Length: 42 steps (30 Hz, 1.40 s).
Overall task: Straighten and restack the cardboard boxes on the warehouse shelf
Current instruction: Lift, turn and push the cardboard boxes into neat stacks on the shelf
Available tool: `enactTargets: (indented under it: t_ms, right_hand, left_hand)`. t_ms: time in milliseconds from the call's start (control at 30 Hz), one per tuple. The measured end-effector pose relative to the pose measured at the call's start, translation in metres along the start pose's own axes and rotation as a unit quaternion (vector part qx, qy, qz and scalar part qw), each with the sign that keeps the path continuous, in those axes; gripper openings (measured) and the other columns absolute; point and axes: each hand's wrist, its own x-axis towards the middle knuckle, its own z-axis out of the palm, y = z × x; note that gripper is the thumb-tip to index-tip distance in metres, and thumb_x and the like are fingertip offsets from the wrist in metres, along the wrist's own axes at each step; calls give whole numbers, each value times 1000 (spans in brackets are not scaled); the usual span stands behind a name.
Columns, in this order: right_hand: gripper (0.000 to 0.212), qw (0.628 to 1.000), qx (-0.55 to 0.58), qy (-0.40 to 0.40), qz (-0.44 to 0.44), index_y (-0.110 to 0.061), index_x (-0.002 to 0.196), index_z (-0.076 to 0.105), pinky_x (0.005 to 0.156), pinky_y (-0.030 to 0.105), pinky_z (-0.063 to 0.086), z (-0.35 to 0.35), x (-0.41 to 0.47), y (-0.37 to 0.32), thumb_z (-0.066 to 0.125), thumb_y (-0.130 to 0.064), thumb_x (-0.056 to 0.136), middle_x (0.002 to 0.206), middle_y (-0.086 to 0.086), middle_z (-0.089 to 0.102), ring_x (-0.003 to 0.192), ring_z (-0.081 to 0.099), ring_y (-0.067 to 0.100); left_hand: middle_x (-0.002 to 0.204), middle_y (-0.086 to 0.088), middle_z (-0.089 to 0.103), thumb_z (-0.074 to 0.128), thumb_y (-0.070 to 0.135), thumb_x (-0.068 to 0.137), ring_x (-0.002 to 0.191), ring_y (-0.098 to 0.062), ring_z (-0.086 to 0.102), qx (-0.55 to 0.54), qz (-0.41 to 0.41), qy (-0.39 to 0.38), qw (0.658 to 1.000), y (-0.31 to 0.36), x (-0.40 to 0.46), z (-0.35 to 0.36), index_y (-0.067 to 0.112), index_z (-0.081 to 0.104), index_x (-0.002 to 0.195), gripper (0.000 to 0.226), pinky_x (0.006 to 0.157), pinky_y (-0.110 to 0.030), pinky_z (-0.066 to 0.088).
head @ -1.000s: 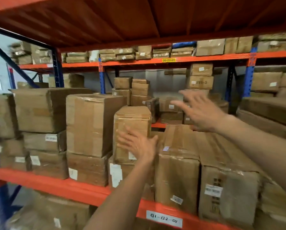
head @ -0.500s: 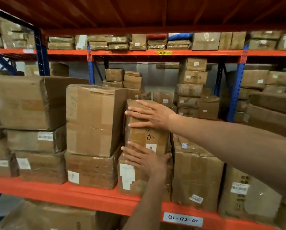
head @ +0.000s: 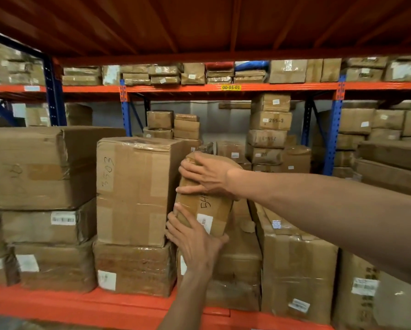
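Two bare hands grip a narrow box [head: 203, 198] on an orange shelf [head: 80, 303], the right hand [head: 208, 176] clasping its top and the left hand [head: 195, 241] cupping its lower edge. It leans right beside a taller box [head: 133, 189], likely being lifted to straighten it. The hands hide most of its handwritten number.

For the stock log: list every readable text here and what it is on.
"00-03-01": yellow tag on the upper beam.
"3503": handwritten on the tall box.
"255-3": far stacked box.
"54...": held box, the rest hidden by the right hand.
White stickers: too blurred.
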Motion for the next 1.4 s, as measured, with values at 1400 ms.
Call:
enactTargets:
  t_ms: [1400]
  right_hand:
    - [161, 805, 349, -106, 468, -21, 158, -16, 111, 66, 15, 190, -439, -135, 77, -82, 42, 150, 31, 13, 140, 17, 47]
  left_hand:
    - [159, -30, -1, 74, 83, 49, 146, -50, 2, 286, 594, -70, 748, 286, -98, 64, 19, -9, 159, 151, 117, -60, -13]
